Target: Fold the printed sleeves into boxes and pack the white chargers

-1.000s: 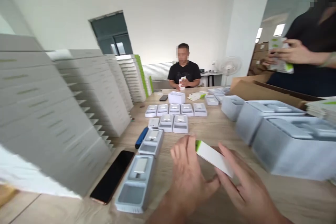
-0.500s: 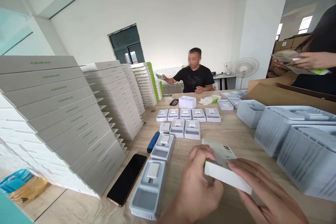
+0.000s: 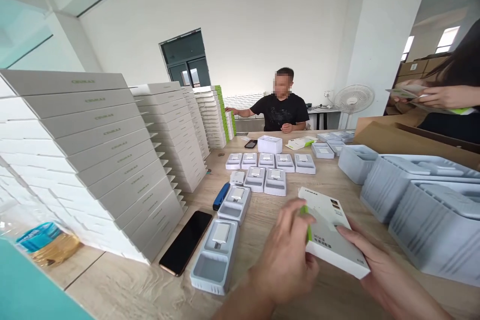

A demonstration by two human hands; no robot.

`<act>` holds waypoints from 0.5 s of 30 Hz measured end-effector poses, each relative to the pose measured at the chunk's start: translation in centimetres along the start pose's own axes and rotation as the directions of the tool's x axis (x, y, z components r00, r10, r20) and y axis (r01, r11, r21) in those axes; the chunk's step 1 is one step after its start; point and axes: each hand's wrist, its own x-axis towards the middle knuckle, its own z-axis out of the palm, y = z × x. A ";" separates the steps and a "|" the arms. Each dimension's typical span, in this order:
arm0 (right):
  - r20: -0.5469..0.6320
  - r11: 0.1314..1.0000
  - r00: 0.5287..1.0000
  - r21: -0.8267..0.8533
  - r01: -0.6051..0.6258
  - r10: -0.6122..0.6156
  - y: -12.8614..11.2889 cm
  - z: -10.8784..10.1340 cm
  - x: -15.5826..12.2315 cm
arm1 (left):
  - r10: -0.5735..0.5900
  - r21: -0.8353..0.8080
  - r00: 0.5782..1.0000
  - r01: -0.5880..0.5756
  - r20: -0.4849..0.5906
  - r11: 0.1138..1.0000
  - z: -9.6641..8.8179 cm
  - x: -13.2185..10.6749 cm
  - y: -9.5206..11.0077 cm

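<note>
A flat white box (image 3: 333, 232) with a green strip on its left edge and small printed pictures is held above the table, its top face toward me. My right hand (image 3: 375, 260) grips its right side, thumb on top and the other fingers beneath. At the green edge, my left hand (image 3: 287, 247) is closed with bent fingers against the box; its fingertips are partly hidden. Left of my hands, a grey tray (image 3: 215, 260) with two compartments holds a white plug-like piece (image 3: 221, 233) in the far one. A similar tray (image 3: 235, 205) lies behind it.
Tall stacks of white boxes (image 3: 108, 160) line the left, by a bottle (image 3: 48, 242). A phone (image 3: 186, 242) and blue tool (image 3: 221, 196) lie beside the trays. Stacked trays (image 3: 435, 235) and a carton (image 3: 412, 140) stand right. One co-worker (image 3: 283, 110) sits opposite; another's hands (image 3: 442, 97) hold flat packaging.
The white box has turned so more of its top face shows. My right hand has shifted to its right edge. Across the table, the co-worker's hand has moved against the far stack.
</note>
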 end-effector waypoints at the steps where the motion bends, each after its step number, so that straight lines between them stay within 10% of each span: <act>1: -0.018 0.999 1.000 -0.036 0.015 -0.016 0.0 -0.3 0.3 | -0.096 0.043 0.995 0.096 0.000 0.994 -0.4 -0.1 0.2; 7: -0.087 0.964 0.986 -0.236 0.120 -0.144 -2.8 2.5 4.4 | -0.256 0.030 0.953 0.254 0.164 0.967 0.3 -2.1 -2.2; 15: 0.311 0.751 0.950 -0.617 0.233 -0.040 -3.3 23.5 14.9 | -0.151 -0.028 0.958 0.163 0.244 0.986 8.1 -3.3 -7.9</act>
